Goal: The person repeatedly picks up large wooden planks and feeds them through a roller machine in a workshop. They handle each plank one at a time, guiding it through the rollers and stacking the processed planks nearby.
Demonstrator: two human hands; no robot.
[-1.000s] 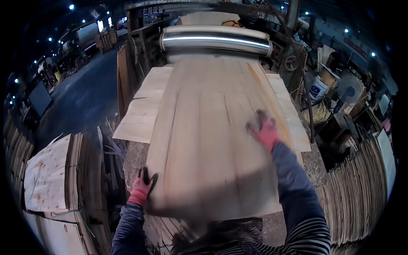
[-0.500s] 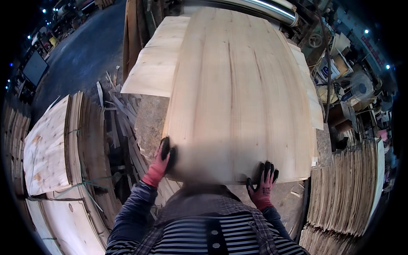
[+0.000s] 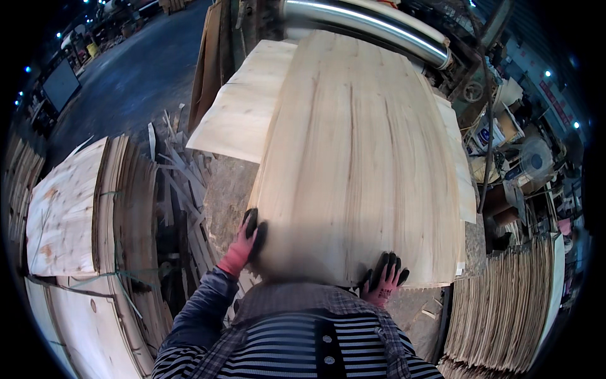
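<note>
A large pale wood veneer sheet with brown grain streaks lies on top of a stack in front of me. At its near left corner is my left hand, in a pink glove with black fingertips. Its digits are apart and rest against the left edge. My right hand, gloved the same way, lies on the near edge right of the middle, fingers stretched out over the wood. Paler veneer sheets stick out from beneath on the left. The near left part of the top sheet is blurred.
A shiny metal roller spans the far end. Bundled veneer stacks stand at my left, with wood scraps beside them. Another veneer stack is at my right, below a fan and clutter.
The stack and roller appear lower in the picture as the view shifts. My right hand sits slightly further left along the near edge, its fingers closer together. My left hand stays at the corner.
</note>
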